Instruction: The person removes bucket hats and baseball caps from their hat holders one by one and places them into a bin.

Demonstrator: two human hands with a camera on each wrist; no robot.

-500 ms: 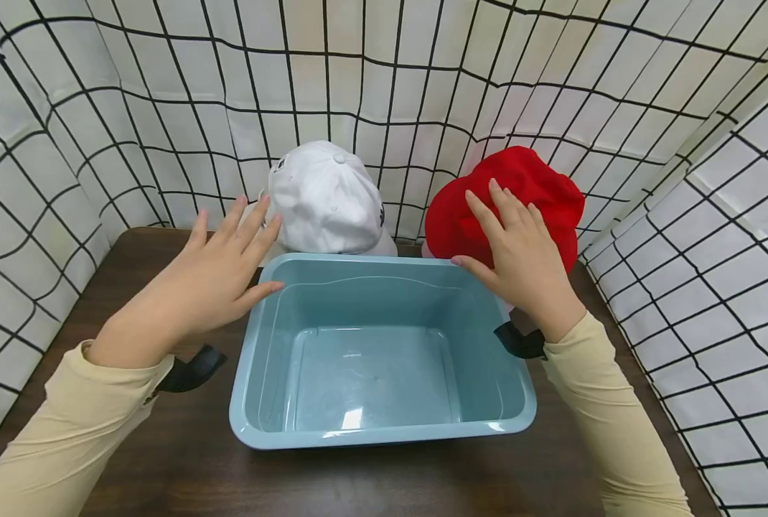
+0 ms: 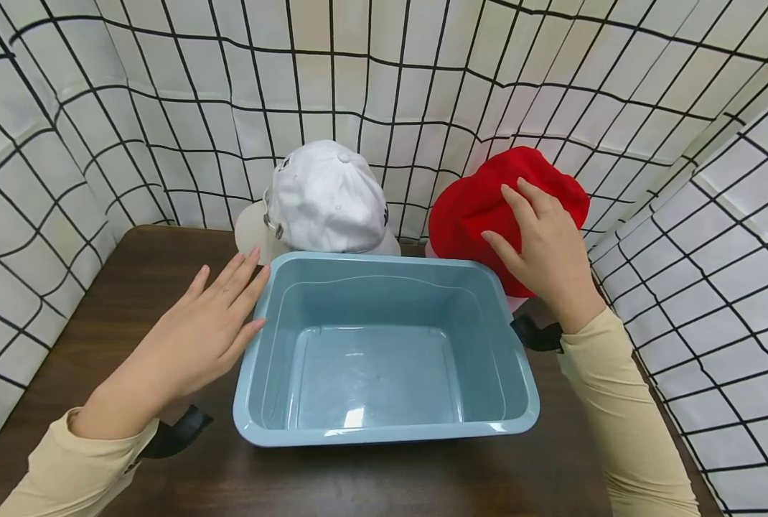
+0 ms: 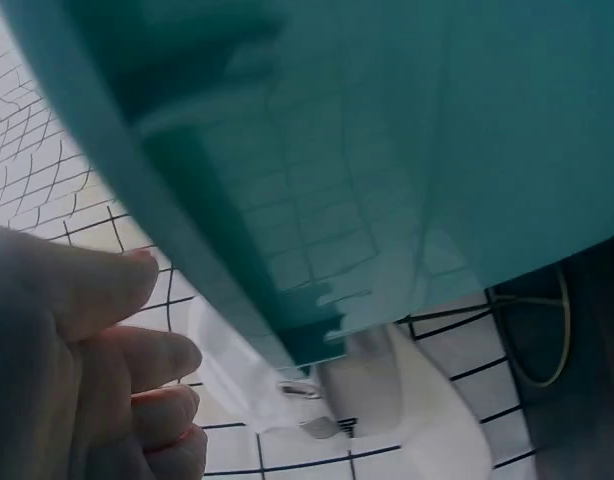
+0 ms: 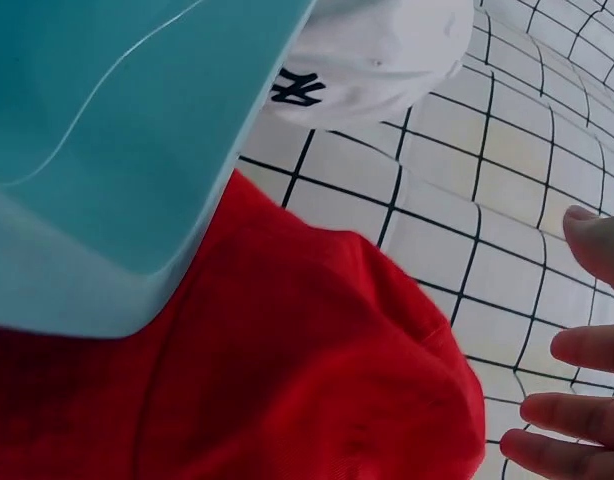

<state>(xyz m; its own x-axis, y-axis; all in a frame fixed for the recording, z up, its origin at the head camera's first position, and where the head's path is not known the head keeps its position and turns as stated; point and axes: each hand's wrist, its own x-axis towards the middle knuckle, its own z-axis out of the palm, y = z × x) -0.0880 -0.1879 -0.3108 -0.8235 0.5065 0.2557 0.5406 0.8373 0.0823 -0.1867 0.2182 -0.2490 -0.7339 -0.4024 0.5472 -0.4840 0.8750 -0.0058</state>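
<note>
A light-blue plastic basin (image 2: 384, 434) stands in the middle of the table. Beside its left rim is my left hand (image 2: 197, 337), palm down with fingers extended, holding nothing. Behind the basin sits a white cap (image 2: 329, 201), its pale brim pointing left; in the right wrist view a black logo shows on the cap (image 4: 377, 60). To its right lies a red hat (image 2: 471, 212), partly covered by my right hand (image 2: 552, 251) in the head view. The right wrist view has those fingers (image 4: 572, 412) spread and apart from the red hat (image 4: 317, 340).
White panels with a black wire grid (image 2: 384, 86) enclose the back and both sides. The dark wooden table (image 2: 384, 481) shows in front of the basin and to its left. A black strap (image 2: 177, 433) hangs at my left wrist, another strap (image 2: 535, 334) at the right.
My left hand has drawn back from beside the white cap toward me, uncovering the cap's brim. The right hand has shifted slightly right over the red hat, its fingers a little more bent.
</note>
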